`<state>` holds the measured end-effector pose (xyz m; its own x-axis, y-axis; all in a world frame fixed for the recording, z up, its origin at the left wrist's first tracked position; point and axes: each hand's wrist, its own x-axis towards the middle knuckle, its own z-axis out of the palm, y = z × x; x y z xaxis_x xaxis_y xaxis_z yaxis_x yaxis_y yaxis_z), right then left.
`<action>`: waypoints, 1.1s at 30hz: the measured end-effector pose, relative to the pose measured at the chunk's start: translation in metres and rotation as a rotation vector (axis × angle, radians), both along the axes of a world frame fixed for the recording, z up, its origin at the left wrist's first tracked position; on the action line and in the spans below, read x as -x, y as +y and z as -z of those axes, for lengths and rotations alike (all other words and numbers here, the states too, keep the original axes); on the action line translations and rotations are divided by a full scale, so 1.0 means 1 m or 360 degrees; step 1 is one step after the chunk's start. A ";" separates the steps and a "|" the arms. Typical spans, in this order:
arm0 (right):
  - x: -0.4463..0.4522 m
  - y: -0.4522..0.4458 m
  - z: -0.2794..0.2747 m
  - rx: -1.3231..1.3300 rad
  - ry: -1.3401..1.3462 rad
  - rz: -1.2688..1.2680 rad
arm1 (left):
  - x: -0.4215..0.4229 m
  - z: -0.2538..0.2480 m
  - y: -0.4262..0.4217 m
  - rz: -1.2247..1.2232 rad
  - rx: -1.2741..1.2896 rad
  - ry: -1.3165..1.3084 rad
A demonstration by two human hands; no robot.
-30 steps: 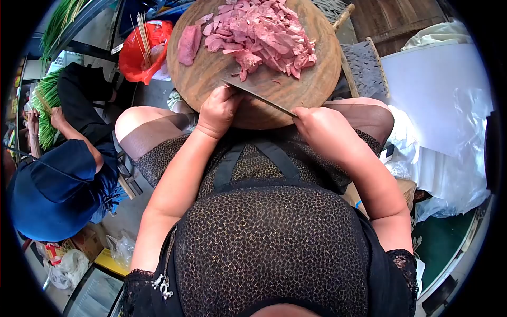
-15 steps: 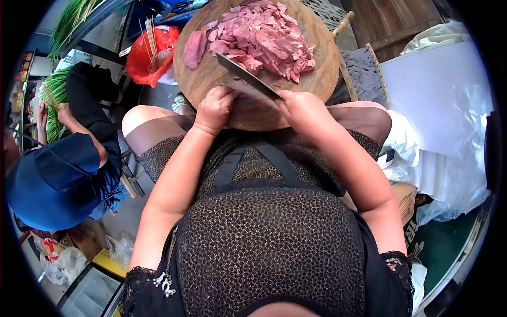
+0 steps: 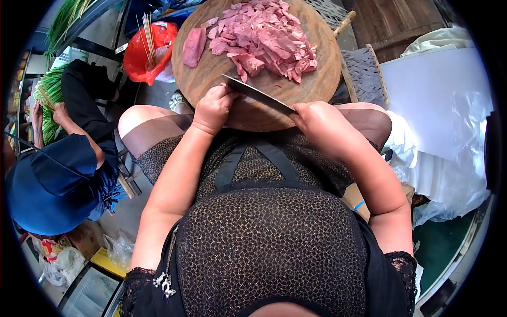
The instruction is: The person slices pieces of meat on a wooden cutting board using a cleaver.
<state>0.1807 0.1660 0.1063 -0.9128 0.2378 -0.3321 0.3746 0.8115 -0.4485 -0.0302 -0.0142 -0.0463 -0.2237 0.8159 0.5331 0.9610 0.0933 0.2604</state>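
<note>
My right hand point(image 3: 322, 121) is closed round the handle of a cleaver point(image 3: 259, 96), its blade slanting up and left over the near part of a round wooden chopping board point(image 3: 327, 68). My left hand point(image 3: 213, 110) is closed at the board's near left edge, beside the far end of the blade. What its fingers pinch is hidden. A heap of sliced pink meat point(image 3: 264, 37) lies on the far half of the board. Left of the heap rests a thicker uncut piece of meat point(image 3: 194, 47). A small scrap lies near the blade.
A red plastic bag point(image 3: 140, 55) with thin wooden sticks stands left of the board. Farther left, a person in dark blue point(image 3: 58, 174) handles green stalks point(image 3: 50, 100). A woven seat point(image 3: 362, 71) and a white sheet-covered surface point(image 3: 438, 100) are at right.
The cleaver and my right hand have moved down and to the right, toward me. My left hand stays nearly in place. The meat heap looks much the same.
</note>
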 end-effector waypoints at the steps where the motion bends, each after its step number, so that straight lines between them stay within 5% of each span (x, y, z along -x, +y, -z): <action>1: 0.003 0.002 0.001 0.0002 -0.0004 -0.0001 | 0.000 0.000 0.000 0.0020 -0.0018 -0.0015; 11: 0.056 -0.013 0.042 -0.0059 0.0021 -0.0076 | -0.002 -0.002 -0.001 -0.0003 0.0037 -0.0037; 18: 0.007 -0.001 0.045 0.0092 0.0389 0.0434 | 0.008 -0.043 0.026 -0.0169 0.0031 -0.0981; 19: -0.001 0.001 0.041 0.0168 0.0447 0.0555 | 0.017 -0.042 0.039 -0.0129 -0.0106 -0.0611; 22: -0.022 0.003 0.018 0.0249 0.0411 0.0681 | 0.037 -0.047 0.071 -0.0153 -0.0026 -0.0429; 24: -0.032 0.005 0.008 0.0282 0.0272 0.0759 | 0.048 -0.048 0.085 -0.0161 0.0624 -0.0348; 27: -0.050 0.011 0.011 0.0315 0.0256 0.0666 | 0.060 -0.056 0.093 -0.0159 0.1202 -0.0496; 31: -0.058 0.012 0.006 0.0540 -0.0066 0.0556 | 0.076 -0.070 0.084 -0.0201 0.1045 -0.1017; 33: -0.053 0.002 0.011 0.0455 0.0041 0.0138 | 0.086 -0.077 0.077 -0.0370 0.0817 -0.1177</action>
<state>0.2335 0.1685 0.0954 -0.9022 0.2154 -0.3737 0.4225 0.6163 -0.6646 -0.1160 0.0628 0.0308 -0.5500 0.8045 -0.2242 0.5098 0.5360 0.6729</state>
